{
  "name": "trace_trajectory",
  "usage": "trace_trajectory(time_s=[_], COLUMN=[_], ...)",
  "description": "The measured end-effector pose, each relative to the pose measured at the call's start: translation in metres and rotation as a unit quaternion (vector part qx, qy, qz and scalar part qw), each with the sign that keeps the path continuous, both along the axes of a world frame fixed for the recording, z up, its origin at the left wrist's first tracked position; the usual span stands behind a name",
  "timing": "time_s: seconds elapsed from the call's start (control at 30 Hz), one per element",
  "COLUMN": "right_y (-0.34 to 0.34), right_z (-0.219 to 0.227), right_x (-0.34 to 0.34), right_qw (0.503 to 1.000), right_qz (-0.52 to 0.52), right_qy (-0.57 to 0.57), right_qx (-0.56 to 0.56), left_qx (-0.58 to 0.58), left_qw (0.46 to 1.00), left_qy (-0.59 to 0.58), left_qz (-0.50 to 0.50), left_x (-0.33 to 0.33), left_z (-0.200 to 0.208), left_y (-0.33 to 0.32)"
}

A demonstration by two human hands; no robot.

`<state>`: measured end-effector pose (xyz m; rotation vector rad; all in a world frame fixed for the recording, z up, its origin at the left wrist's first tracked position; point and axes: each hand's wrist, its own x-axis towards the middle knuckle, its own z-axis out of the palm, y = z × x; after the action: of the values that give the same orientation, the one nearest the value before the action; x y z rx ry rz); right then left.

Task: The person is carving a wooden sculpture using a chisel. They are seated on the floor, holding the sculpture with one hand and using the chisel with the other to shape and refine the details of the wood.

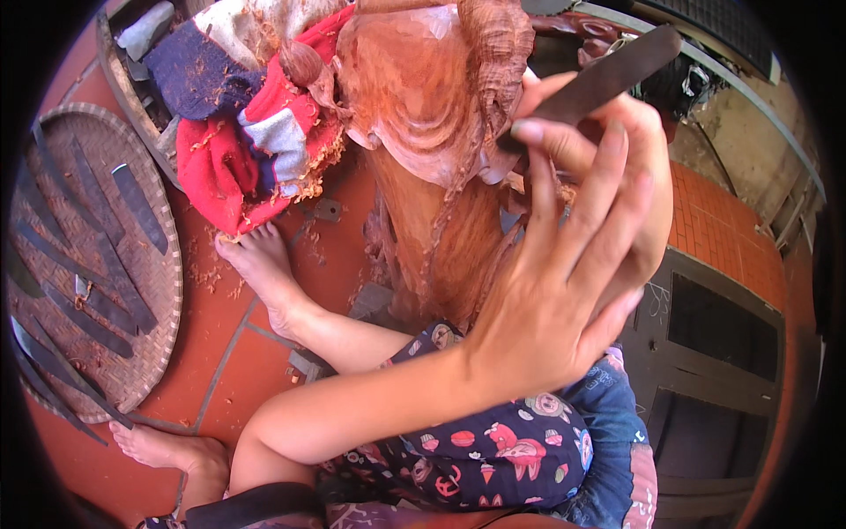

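A dark, flat carving chisel (599,86) slants from the upper right down to the carved wood. My right hand (650,167) is closed around it, its thumb pressed along the metal; part of this hand is hidden behind my left. My left hand (538,273) crosses in front with its fingers stretched and apart. One left fingertip is close to the chisel's lower end, while others lie over my right hand. The reddish-brown wood carving (410,88) stands between my legs, with smooth curved ridges and a rope-like edge beside the chisel.
A round woven tray (167,326) on the left holds several dark flat blades. Red, navy and white cloth (216,176) with wood shavings lies beside the carving. Shavings dot the red tiled floor (207,300). A grey panelled door or frame (648,353) stands at the right.
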<state>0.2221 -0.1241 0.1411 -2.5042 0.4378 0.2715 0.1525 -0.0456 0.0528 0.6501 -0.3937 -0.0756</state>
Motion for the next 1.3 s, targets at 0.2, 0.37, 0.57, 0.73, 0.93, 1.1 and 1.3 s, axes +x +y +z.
trace_trajectory(time_s=[0.2,0.37,0.57,0.73,0.93,1.1,1.3], right_y=[-0.006,-0.012,-0.016,-0.026,-0.035,-0.036,-0.037], right_z=[0.001,-0.001,0.004,0.002,0.0,-0.002,-0.005], right_x=[-0.001,0.0,0.002,0.003,0.002,0.002,-0.005], right_qw=[0.998,0.999,0.992,0.999,0.996,0.994,0.988], right_qz=[-0.058,0.041,0.108,-0.005,0.001,0.042,-0.033], right_qy=[0.007,0.003,0.043,-0.005,0.009,-0.004,-0.036], right_qx=[0.032,0.003,-0.041,0.049,0.088,0.104,0.146], left_qx=[-0.003,0.008,-0.034,0.038,0.029,0.014,0.08], left_qw=[0.999,1.0,0.999,0.996,0.997,0.999,0.993], left_qy=[0.025,0.016,0.012,0.025,0.02,0.001,-0.011], left_qz=[-0.027,-0.024,-0.007,-0.079,-0.069,-0.033,-0.081], left_x=[0.001,0.004,0.007,0.01,0.014,0.015,0.018], left_z=[0.0,-0.001,-0.002,-0.001,0.0,0.0,0.0], left_y=[0.0,0.006,0.006,0.005,0.004,0.005,0.007])
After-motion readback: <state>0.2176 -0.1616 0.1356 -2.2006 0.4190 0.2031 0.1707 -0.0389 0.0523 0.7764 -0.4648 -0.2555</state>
